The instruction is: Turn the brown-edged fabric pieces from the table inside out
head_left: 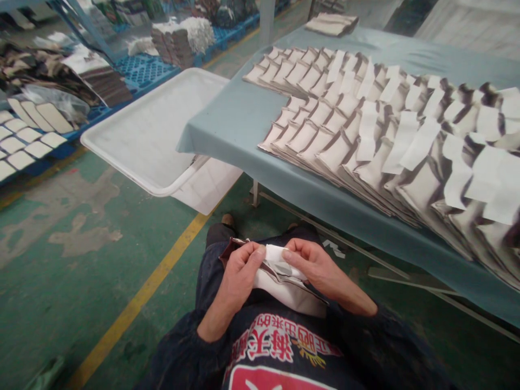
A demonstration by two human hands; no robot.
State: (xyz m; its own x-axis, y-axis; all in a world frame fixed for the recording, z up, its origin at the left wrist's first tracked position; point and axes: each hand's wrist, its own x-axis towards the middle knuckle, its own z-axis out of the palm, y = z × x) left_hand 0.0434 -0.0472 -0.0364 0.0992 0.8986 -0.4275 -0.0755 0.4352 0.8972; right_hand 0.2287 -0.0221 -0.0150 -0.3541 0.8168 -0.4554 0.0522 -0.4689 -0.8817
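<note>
Over my lap lies a white fabric piece [290,292] with brown edges and a dark red part at its left end. A small white strip [276,253] spans the space between my hands at its upper edge. My left hand [242,271] pinches the strip's left end and the fabric beside it, thumb on top. My right hand [314,268] pinches the strip's right side between thumb and fingers. Both hands are closed and close together. The fingertips under the material are hidden.
A table with a blue-grey cover [219,124] bears rows of overlapping white and brown fabric pieces [325,135], many with white strips. A white plastic tub [150,135] stands left of it. Blue pallets [142,73] hold stacked materials behind.
</note>
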